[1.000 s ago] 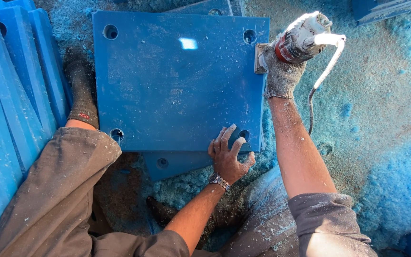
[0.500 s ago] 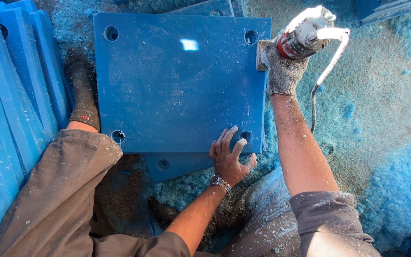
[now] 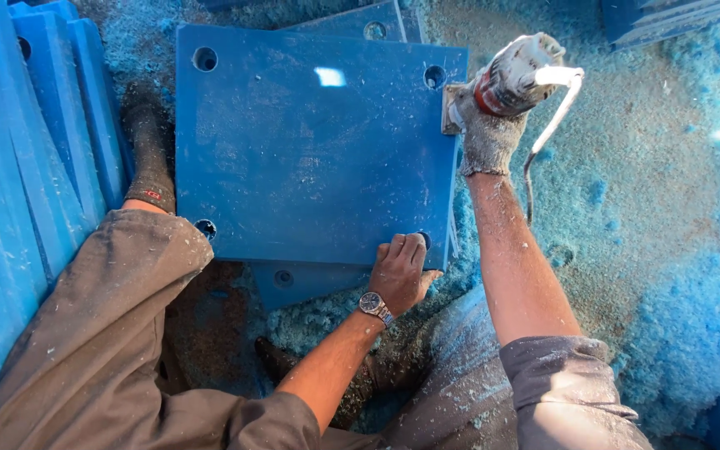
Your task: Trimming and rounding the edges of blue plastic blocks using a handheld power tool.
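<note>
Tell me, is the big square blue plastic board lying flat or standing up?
Flat: the big square blue plastic board lies on another board, the bare left hand pressing its near edge.

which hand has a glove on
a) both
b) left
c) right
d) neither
c: the right hand, gripping the power tool at the edge of the blue panel, wears a speckled work glove, while the left hand rests bare on the panel's near corner, a wristwatch at its wrist.

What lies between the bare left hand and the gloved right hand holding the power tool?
Head view: only the blue panel's right edge runs from left hand to right hand and power tool.
</note>
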